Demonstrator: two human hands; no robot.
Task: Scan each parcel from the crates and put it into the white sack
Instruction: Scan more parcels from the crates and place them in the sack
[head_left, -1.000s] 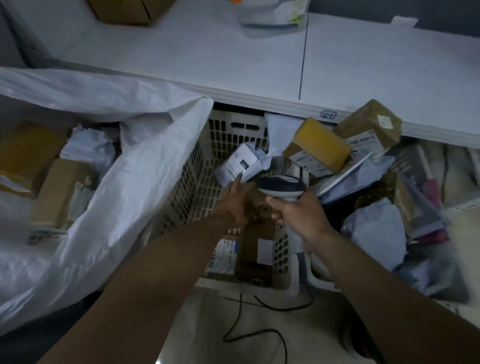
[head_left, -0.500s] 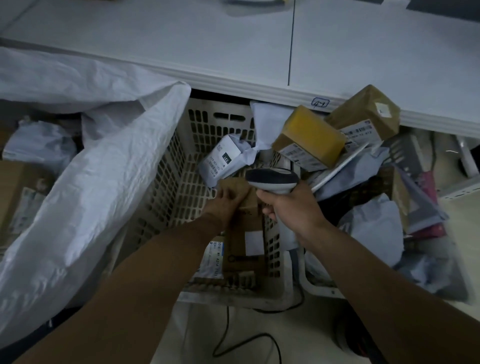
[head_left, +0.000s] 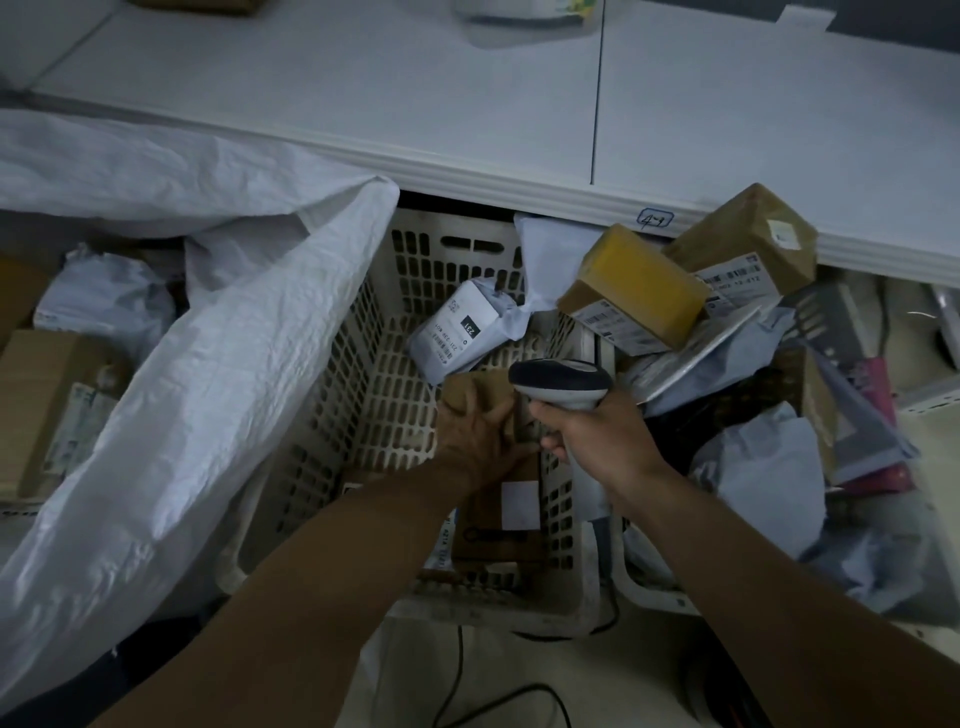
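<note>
A: The brown parcel (head_left: 483, 514) is seized at its upper end by the left grip (head_left: 478, 431), fingers curled over the top. It sits low inside the slotted crate (head_left: 395, 395), not yet lifted clear.

B: And the scanner (head_left: 561, 384) is clasped in the right grip (head_left: 592, 441), its head held just above that parcel. A misread is the first risk: the white label (head_left: 519, 504) lies further down the box, away from the scanner's nose. Whether a barcode is printed there cannot be told.

A: A long box held by one end only. It could pivot, be caught on the crate wall, and be dropped back.

B: The heap in the neighbouring crate (head_left: 649, 592) must be watched too. The yellow-topped box (head_left: 639, 291) is perched at the pile's edge, near the scanner; a nudge from the right arm could send it down.

A: Then the white sack (head_left: 208, 389), slumped against the crate on the left. If its fold is sagging across the mouth, the parcel may be deflected outside.

B: And the cable (head_left: 519, 691) on the floor could be snagged.
</note>
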